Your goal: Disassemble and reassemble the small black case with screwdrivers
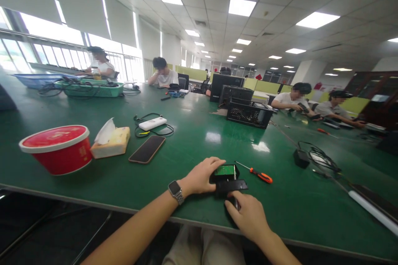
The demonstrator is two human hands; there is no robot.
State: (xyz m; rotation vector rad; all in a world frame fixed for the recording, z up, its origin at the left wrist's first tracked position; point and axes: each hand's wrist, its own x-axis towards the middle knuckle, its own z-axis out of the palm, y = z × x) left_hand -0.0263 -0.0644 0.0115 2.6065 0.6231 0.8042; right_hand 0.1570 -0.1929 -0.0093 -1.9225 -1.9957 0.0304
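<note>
Close to the table's front edge lies a small black case with a green circuit board [226, 169] showing in it. My left hand [202, 176], with a watch on its wrist, grips the case from the left, fingers over its far side and thumb at the near side. A flat black cover [232, 185] sits at the near side of the case, overlapping it. Bent fingers of my right hand [250, 214] hold the cover's near edge; a shiny piece beside them is too small to name. Just beyond, to the right, rests an orange-and-black screwdriver [261, 175].
On the green table [186, 145] stand a red tub [60, 153], a tissue pack [111, 143], a phone [147, 149] and a white device with cable [153, 123]. Black computer cases [248, 112] and a cable with black adapter [301, 158] lie farther off. Several people sit around.
</note>
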